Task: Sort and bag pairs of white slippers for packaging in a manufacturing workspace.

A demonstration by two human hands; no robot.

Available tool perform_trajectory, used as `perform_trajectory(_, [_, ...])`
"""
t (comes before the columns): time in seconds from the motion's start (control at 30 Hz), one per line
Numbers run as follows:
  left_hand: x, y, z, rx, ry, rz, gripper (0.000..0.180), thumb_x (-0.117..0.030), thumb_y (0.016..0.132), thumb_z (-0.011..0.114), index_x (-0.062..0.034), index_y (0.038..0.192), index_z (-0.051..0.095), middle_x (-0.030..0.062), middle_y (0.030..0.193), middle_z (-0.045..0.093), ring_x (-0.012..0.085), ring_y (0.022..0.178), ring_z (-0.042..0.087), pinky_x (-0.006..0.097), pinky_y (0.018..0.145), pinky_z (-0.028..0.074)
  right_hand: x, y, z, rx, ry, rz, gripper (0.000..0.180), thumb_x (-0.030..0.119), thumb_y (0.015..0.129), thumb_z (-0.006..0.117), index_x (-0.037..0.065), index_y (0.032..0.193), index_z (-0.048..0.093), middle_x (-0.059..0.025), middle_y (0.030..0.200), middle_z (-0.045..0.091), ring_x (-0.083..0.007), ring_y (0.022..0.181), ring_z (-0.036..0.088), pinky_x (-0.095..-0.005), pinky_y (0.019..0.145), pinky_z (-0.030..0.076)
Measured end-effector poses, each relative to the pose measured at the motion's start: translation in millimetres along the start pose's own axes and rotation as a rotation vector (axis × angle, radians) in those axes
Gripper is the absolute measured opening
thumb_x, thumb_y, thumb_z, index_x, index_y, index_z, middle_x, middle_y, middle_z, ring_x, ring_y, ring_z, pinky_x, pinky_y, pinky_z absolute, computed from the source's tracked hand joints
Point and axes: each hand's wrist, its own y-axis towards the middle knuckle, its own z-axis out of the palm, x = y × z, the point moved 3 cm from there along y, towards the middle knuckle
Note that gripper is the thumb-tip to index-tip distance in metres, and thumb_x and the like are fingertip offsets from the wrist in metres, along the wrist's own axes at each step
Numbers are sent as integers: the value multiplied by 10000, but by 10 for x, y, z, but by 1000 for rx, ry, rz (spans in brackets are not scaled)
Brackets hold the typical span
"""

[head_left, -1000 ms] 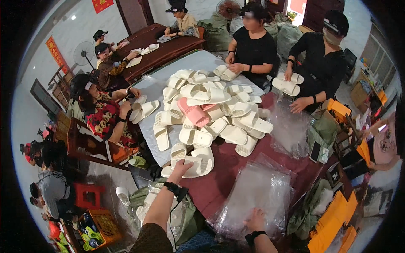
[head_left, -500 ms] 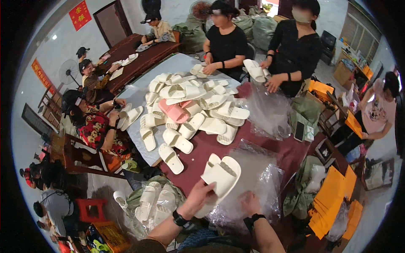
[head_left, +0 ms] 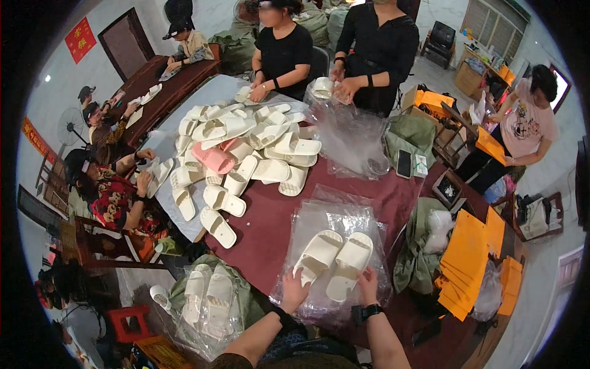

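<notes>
Two cream slide slippers lie side by side, toes pointing away from me, over a stack of clear plastic bags [head_left: 313, 212]. My left hand [head_left: 295, 290] has its fingers closed on the heel end of the left slipper [head_left: 318, 255]. The heel edge of the right slipper [head_left: 352, 264] is pinched by my right hand [head_left: 368, 284]. Some of the fingertips are hidden by the soles. Beyond, to the left, rises a big heap of cream slippers [head_left: 270, 132] with a few pink slippers [head_left: 213, 158] among them.
Dark red cloth [head_left: 270, 237] covers the table near me. Bagged slippers [head_left: 206, 301] sit in a green sack at lower left. Orange sheets [head_left: 470, 264] and a green sack [head_left: 416, 246] stand to the right. A phone [head_left: 404, 164] lies at the far right. Co-workers handle slippers around the table.
The slippers, earlier together in my left hand, are now side by side on the bags. My right hand has come to the right slipper. The view has shifted rightward.
</notes>
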Motion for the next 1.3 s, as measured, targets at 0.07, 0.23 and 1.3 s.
perform_trajectory(0.07, [237, -33, 153, 71, 12, -24, 662, -280, 748, 712, -56, 1312, 448, 262, 1301, 444, 411, 1146, 452, 477, 998, 343, 79, -97, 62, -46, -521, -256, 514, 141, 777, 718, 0, 1214, 488, -117, 1105, 593, -227, 979, 592, -349, 825, 479])
perform_trajectory(0.23, [459, -25, 200, 189, 16, -64, 679, -288, 734, 735, -90, 1317, 450, 239, 1235, 492, 406, 1131, 460, 470, 981, 365, 494, -326, 599, 106, -965, -237, 554, 212, 742, 742, -11, 1181, 489, -217, 1120, 551, -347, 1011, 555, -400, 877, 460])
perform_trajectory(1.3, [386, -351, 330, 509, 464, 313, 927, -435, 737, 720, -62, 1450, 258, 214, 1513, 189, 383, 1403, 172, 549, 1093, 223, 165, -121, 624, -3, -1403, -314, 397, 308, 783, 660, 18, 1042, 579, -204, 1107, 516, -368, 1061, 495, -477, 849, 458])
